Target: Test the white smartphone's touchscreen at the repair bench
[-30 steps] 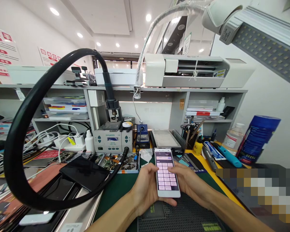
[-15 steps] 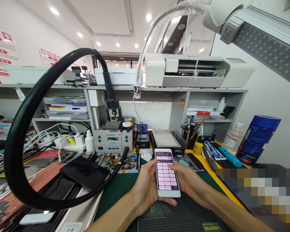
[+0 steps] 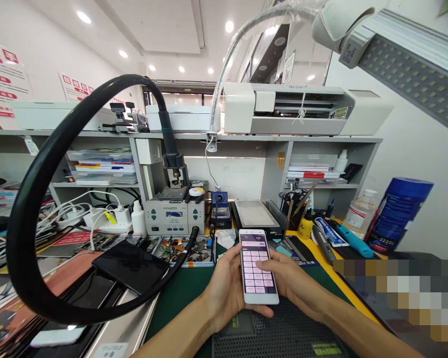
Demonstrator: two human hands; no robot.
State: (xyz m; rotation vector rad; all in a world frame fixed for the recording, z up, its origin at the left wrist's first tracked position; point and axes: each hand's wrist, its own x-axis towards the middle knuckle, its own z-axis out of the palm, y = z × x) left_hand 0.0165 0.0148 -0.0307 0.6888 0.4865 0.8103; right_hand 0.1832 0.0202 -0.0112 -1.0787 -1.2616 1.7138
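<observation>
A white smartphone (image 3: 259,298) is held upright and tilted toward me above the mat, its lit screen showing a grid of pale pink tiles. My left hand (image 3: 224,281) wraps its left side, thumb along the edge and fingers reaching under the bottom. From the right, my right hand (image 3: 289,276) grips the other edge, with its thumb lying over the middle of the screen. The right hand's other fingers are mostly hidden behind the phone. Beneath both hands lies a black perforated mat (image 3: 283,328) on a green work surface (image 3: 179,298).
A thick black hose (image 3: 18,214) loops across the left, running to a hot-air station (image 3: 175,216). A tray of small circuit parts (image 3: 186,248) and a dark tablet-like panel (image 3: 134,266) lie left. A heating plate (image 3: 256,211) stands behind the phone; bottles and tools line the right.
My right thumb has moved left and slightly down, from the screen's right edge to its middle. The phone and my left hand stay in place.
</observation>
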